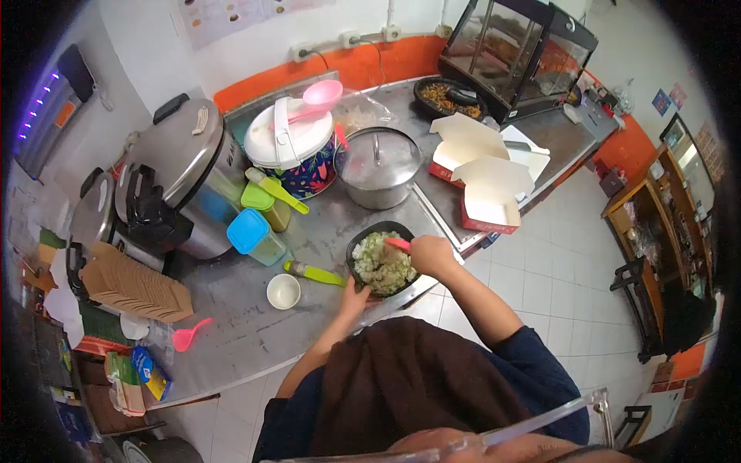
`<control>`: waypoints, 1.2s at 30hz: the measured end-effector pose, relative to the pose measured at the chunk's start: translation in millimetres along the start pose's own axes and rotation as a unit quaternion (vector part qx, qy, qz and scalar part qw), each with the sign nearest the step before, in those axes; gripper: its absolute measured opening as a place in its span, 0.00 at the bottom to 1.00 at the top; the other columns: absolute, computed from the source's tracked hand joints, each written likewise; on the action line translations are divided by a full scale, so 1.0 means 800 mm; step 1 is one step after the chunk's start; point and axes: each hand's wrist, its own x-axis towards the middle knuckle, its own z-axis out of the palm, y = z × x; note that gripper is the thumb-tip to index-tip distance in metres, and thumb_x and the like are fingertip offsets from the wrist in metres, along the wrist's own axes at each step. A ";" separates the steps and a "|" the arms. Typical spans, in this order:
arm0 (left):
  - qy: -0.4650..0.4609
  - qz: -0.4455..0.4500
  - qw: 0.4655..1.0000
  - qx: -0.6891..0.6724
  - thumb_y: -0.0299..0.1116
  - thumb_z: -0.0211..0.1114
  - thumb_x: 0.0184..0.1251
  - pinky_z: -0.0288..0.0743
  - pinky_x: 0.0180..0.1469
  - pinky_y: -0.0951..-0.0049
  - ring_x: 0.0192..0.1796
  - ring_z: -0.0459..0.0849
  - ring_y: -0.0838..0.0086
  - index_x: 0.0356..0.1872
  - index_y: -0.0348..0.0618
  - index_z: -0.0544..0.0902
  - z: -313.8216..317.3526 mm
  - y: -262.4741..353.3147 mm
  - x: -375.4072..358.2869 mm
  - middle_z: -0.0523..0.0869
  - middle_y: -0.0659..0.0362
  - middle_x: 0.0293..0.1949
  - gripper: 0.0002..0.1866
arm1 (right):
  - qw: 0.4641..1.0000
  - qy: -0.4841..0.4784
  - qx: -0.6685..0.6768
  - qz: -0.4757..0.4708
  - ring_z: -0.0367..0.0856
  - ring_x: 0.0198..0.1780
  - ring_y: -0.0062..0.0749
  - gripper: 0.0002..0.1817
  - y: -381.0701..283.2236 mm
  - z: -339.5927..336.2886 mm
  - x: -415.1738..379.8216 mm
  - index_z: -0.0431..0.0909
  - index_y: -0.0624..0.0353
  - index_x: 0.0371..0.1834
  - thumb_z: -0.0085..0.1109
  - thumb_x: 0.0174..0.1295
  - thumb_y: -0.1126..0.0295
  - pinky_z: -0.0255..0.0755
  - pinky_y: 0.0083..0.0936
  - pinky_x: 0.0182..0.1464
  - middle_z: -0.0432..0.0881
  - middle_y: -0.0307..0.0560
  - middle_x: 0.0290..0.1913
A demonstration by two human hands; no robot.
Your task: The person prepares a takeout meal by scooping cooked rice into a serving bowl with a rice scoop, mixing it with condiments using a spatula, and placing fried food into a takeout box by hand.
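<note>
A black bowl (351, 247) of white rice (378, 258) mixed with something green and brownish stands near the front edge of the metal counter. My left hand (354, 298) grips the bowl's near left rim. In my right hand (434, 256) is the handle of a pink spoon (399, 244), its head down in the rice and hidden or blurred there. Left of the bowl lie a lime-green handled utensil (315, 273) and a small white cup (283, 292). Behind the bowl sits a lidded metal pot (378, 166).
Two open food boxes (490, 204) stand right of the pot, before a black pan (451, 99) and a glass display case (517, 54). Leftward are a patterned rice container (289, 147), blue-lidded tub (251, 231), large pressure cooker (181, 177), stacked brown cartons (135, 285) and another pink spoon (189, 336).
</note>
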 end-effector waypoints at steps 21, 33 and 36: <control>0.005 -0.037 0.999 0.015 0.21 0.49 0.58 0.80 0.35 0.66 0.39 0.78 0.60 0.55 0.42 0.58 -0.005 0.015 0.004 0.69 0.50 0.48 0.23 | 0.997 0.040 -0.030 -0.054 0.80 0.29 0.40 0.08 0.003 0.015 0.045 0.80 0.57 0.23 0.50 0.46 0.68 0.72 0.34 0.28 0.79 0.51 0.24; 0.001 -0.025 0.997 0.078 0.20 0.48 0.58 0.80 0.33 0.68 0.40 0.78 0.65 0.56 0.42 0.60 -0.003 0.029 -0.003 0.70 0.55 0.50 0.23 | 0.938 0.093 -0.223 -0.248 0.78 0.27 0.32 0.05 -0.021 0.072 -0.038 0.77 0.52 0.22 0.50 0.46 0.71 0.69 0.25 0.22 0.78 0.38 0.24; -0.009 -0.005 0.998 0.057 0.23 0.52 0.57 0.81 0.31 0.67 0.37 0.80 0.63 0.52 0.42 0.64 -0.015 0.011 0.011 0.73 0.53 0.45 0.20 | 0.959 0.015 -0.186 -0.213 0.78 0.24 0.31 0.05 -0.011 0.073 -0.004 0.78 0.53 0.22 0.51 0.45 0.71 0.69 0.25 0.21 0.78 0.40 0.22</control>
